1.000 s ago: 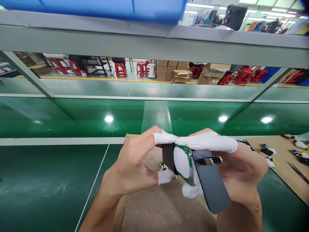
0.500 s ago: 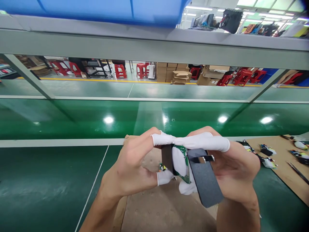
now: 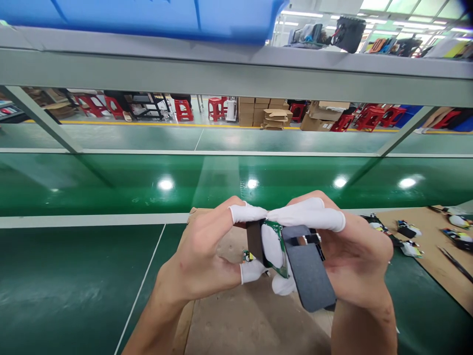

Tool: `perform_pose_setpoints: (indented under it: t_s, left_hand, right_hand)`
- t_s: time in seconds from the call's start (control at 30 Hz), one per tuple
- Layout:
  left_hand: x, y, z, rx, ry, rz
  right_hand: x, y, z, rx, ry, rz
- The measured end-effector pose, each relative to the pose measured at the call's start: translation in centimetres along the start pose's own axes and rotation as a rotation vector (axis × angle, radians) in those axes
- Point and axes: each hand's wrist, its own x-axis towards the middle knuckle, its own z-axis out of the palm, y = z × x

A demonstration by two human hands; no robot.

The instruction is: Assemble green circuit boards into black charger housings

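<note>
White finger cots cover several of my fingertips. My left hand (image 3: 201,251) is closed, its thumb and fingers pinching a dark brown-black flat piece (image 3: 254,242) along the side of a green circuit board (image 3: 284,266). A white lump (image 3: 272,245) fills the face of the board. On the other side, my right hand (image 3: 360,256) is curled around the same assembly, fingertips at its top edge and below it. A dark grey sheet (image 3: 312,278) with a slot sticks out toward me by the right palm, a small metal piece (image 3: 310,239) showing through the slot.
Beneath my hands lies a brown cardboard surface (image 3: 236,320). On a board (image 3: 439,266) at right rest several similar assemblies (image 3: 408,229) and dark tweezers (image 3: 454,264). A metal frame rail (image 3: 236,81) crosses ahead, with a blue bin (image 3: 140,19) above it.
The grey sheet and the right hand have shifted slightly left and up. Both hands keep their hold on the circuit board assembly.
</note>
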Motion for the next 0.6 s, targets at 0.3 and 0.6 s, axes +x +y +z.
perform_pose_setpoints:
  t_s: [0.3, 0.6]
  left_hand:
    - [0.05, -0.14, 0.06, 0.015, -0.004, 0.023]
    - [0.38, 0.17, 0.06, 0.025, 0.011, 0.045]
  right_hand:
    - [0.3, -0.14, -0.17, 0.02, -0.023, -0.003]
    - [0.2, -0.08, -0.3, 0.017, -0.044, -0.032]
